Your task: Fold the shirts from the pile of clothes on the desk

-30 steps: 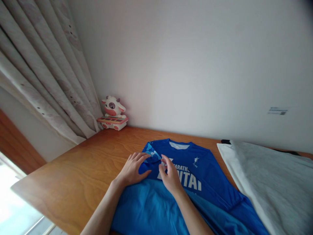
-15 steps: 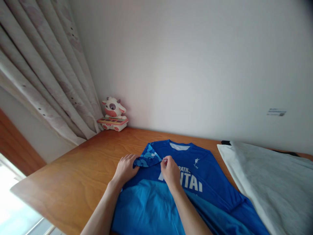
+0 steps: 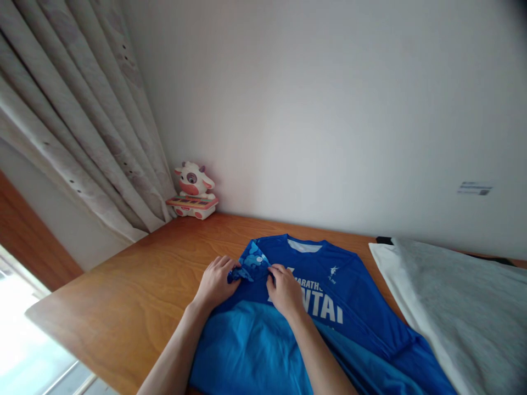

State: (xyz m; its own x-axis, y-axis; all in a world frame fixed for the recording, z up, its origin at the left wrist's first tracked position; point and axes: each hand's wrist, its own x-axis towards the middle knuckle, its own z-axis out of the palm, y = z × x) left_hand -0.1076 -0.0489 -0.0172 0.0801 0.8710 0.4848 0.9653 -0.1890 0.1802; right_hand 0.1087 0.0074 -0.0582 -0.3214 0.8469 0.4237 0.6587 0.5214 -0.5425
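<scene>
Lettering (image 3: 325, 307) "NTAI" crosses the blue shirt (image 3: 358, 291) beside the right hand (image 3: 285, 288).

We have the table (image 3: 135, 307) running across the near part of the scene, with the wall (image 3: 308, 109) behind its far edge. Our shirt (image 3: 358, 285) lies on the tabletop, neckline at the far side, toward the wall. Its sleeve (image 3: 255, 260) lies over its left part, between our left hand (image 3: 218, 281) and our right hand (image 3: 285, 291), each touching it. Nearer to us, a layer of cloth (image 3: 249, 345) covers the shirt's lower left. To the shirt's right, we find another piece of fabric (image 3: 461, 302) on the table. A toy (image 3: 192, 189) stands at the far left, before the wall, just right of the curtain (image 3: 78, 109). A label (image 3: 475, 188) is on the wall at right, above the fabric.
</scene>
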